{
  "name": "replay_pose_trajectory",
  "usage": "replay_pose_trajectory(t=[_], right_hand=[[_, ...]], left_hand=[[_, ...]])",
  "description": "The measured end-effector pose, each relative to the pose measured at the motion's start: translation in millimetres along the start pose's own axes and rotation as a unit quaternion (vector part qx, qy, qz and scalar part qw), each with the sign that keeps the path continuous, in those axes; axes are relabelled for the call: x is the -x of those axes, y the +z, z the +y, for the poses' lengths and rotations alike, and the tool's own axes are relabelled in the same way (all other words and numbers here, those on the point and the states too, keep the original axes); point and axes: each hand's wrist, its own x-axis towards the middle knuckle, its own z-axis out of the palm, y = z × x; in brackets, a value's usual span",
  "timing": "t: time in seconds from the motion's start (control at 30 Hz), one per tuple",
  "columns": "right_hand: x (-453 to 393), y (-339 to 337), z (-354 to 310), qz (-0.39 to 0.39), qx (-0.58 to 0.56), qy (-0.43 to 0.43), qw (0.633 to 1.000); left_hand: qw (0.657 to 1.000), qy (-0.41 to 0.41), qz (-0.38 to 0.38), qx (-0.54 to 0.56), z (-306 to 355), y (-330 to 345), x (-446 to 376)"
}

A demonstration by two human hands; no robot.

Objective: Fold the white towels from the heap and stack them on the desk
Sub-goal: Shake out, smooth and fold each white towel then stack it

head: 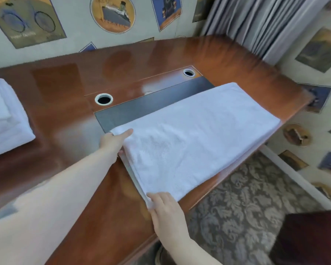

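head view: the folded white towel [195,136] lies on the tabletop [65,96], its long axis running away to the far right from both hands. the left hand [113,142] pinches the far near-end corner, the right hand [166,213] pinches the nearer corner; each grip sits at that short edge, so the fold would carry it rightward. a folded stack [6,119] waits at far left.

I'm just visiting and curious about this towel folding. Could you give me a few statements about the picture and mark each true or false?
1. Both hands hold the same end of the long towel. True: left hand at the far corner, right hand at the near one.
2. The towel lies on the carpet. False: it lies on the desk.
3. The desk has two round holes. True.
4. The folded towels sit at the desk's right. False: at the left.
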Motion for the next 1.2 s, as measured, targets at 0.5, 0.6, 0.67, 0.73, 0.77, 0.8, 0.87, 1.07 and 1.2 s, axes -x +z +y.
replay_pose_trajectory(t=[0.5,0.6,0.67,0.73,0.77,0.8,0.87,1.07,1.2], right_hand=[[-27,-15,-22,-0.134,-0.024,0.205,0.969],[-34,-26,-21,-0.105,-0.023,0.181,0.978],[-46,-40,-19,-0.058,-0.021,0.152,0.986],[-66,-58,-16,-0.018,-0.004,0.138,0.99],[-78,-67,-15,-0.01,0.01,0.134,0.991],[-89,-77,-13,-0.009,0.025,0.132,0.991],[-110,-99,-10,-0.012,0.049,0.143,0.988],[-140,-152,-18,0.06,0.033,0.162,0.984],[-136,-153,-26,0.084,0.022,0.162,0.983]], left_hand=[[0.964,-0.144,-0.081,0.207,10,-12,-38],[0.957,-0.145,-0.12,0.22,16,-14,-29],[0.953,-0.136,-0.159,0.22,17,-20,-21],[0.957,-0.116,-0.191,0.185,16,-25,-11],[0.961,-0.102,-0.199,0.163,14,-27,-7],[0.967,-0.082,-0.202,0.134,13,-27,-2],[0.98,-0.015,-0.187,0.062,11,-26,6],[0.99,0.117,-0.057,-0.062,-28,-22,37],[0.996,-0.017,-0.087,-0.012,-66,1,72]])
